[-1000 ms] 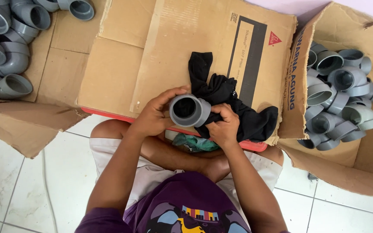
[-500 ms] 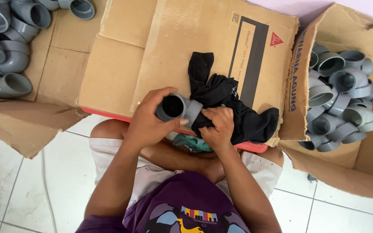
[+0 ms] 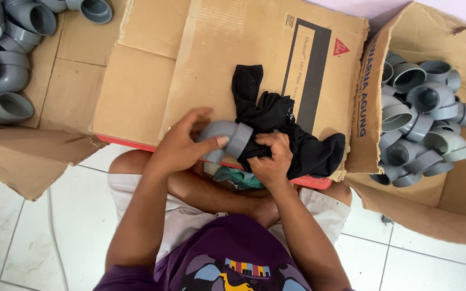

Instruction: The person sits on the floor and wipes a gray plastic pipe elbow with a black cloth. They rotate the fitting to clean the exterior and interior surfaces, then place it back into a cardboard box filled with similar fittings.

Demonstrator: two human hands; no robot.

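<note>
Gripping a grey elbow pipe (image 3: 223, 137) and black cloth (image 3: 284, 126) — both hands (image 3: 182, 148) — over flattened cardboard (image 3: 152, 75), tiled floor (image 3: 17, 226).

Pipe elbow (image 3: 223, 138): plain grey. Cloth (image 3: 281, 126): solid black. Flattened cardboard (image 3: 206, 59): brown, with a black stripe and a small red triangle. Box edge (image 3: 125, 143) beneath it: red. Loose fittings (image 3: 419, 121) in the open carton: grey. Shirt (image 3: 233, 253): purple, multicoloured print. Floor tiles (image 3: 22, 237): white.

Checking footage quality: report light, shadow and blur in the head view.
Head view: even, soft daylight, no glare; faint shadow under the black cloth on the cardboard; left hand slightly motion-blurred around the grey elbow; right hand and the fittings sharp.
</note>
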